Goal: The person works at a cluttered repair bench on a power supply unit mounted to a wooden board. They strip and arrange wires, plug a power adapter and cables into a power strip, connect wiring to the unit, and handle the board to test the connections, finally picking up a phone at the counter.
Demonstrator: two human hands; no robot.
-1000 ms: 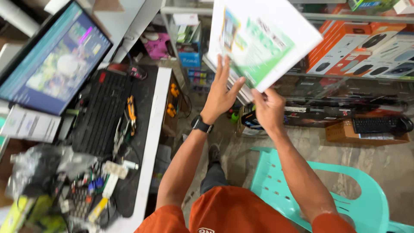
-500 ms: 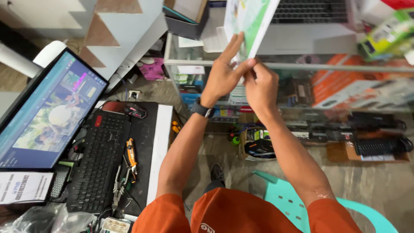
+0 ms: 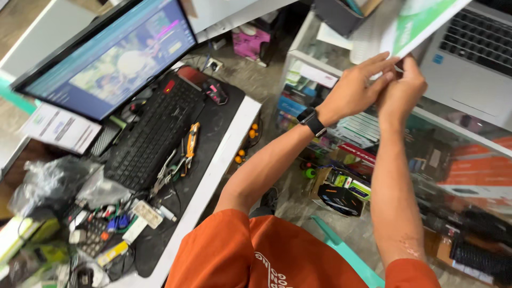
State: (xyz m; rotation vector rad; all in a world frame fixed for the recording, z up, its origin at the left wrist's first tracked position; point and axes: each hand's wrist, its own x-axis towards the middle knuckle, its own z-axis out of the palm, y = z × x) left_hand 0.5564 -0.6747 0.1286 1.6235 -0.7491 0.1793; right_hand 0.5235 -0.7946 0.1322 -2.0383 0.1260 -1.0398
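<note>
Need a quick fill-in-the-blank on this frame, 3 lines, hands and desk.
1. Both hands grip the corner of a white and ____ box.
2. The left hand has a black ____ on its wrist.
3. The black keyboard lies in front of a lit ____.

Missing words: green; watch; monitor

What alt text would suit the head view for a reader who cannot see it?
Both hands, left hand and right hand, grip the lower edge of a flat white-and-green package raised before a glass display shelf. A desk to the left holds a lit monitor, black keyboard and loose tools.
</note>
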